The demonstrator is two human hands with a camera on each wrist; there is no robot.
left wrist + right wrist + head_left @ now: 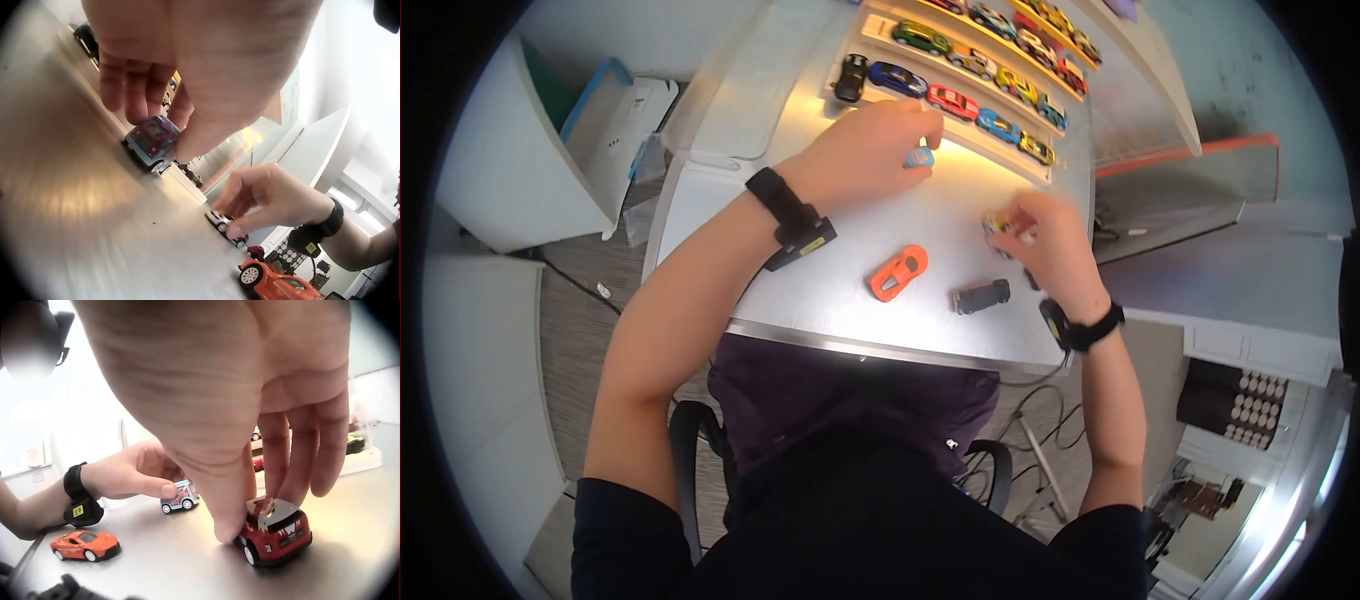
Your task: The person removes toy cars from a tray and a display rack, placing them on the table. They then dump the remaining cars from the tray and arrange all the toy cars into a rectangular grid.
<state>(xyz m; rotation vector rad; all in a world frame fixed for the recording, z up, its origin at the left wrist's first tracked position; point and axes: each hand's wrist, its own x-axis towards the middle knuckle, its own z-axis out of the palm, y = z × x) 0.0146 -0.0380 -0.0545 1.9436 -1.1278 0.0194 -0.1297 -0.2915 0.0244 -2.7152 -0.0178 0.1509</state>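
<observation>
My left hand [870, 150] pinches a small light blue toy car [152, 142] between thumb and fingers, low over the metal tabletop near the display rack. On the right, my right hand [1048, 232] grips a red and white toy car [275, 531] by its sides; its wheels are close to the surface. An orange toy sports car [898, 273] stands between the hands, closer to the body. Beside it lies a dark toy car [982, 296]. Part of another dark red toy car [255, 252] shows near the right wrist.
A lit, stepped display rack [990, 140] holds rows of colourful toy cars at the back of the table [820, 300]. A clear plastic cover [740, 90] lies left of the rack. A white panel [1145, 65] rises at the right. Cables [1040, 420] trail on the floor.
</observation>
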